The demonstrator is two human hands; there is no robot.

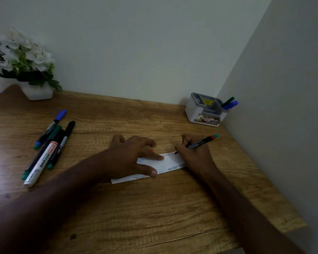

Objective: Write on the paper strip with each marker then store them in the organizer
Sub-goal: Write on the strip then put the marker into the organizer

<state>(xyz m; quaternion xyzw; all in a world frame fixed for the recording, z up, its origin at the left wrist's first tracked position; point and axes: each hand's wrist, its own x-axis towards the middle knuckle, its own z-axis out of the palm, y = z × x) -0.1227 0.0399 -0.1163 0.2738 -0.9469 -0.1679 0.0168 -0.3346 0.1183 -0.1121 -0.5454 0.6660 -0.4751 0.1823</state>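
Note:
A white paper strip (170, 161) with handwriting lies on the wooden desk (154, 208). My left hand (132, 154) presses flat on it with spread fingers; something small and red shows by my fingers. My right hand (193, 153) grips a black marker (202, 142) with a red and teal end, its tip on the strip's right part. A white and grey organizer (206, 111) stands at the back right corner with a green marker and blue markers (229, 103) in it. Several markers (48, 143) lie loose at the left.
A white pot of white flowers (26, 66) stands at the desk's back left. Walls close the desk at the back and along the right side. The desk's front edge (218, 251) runs below my forearms.

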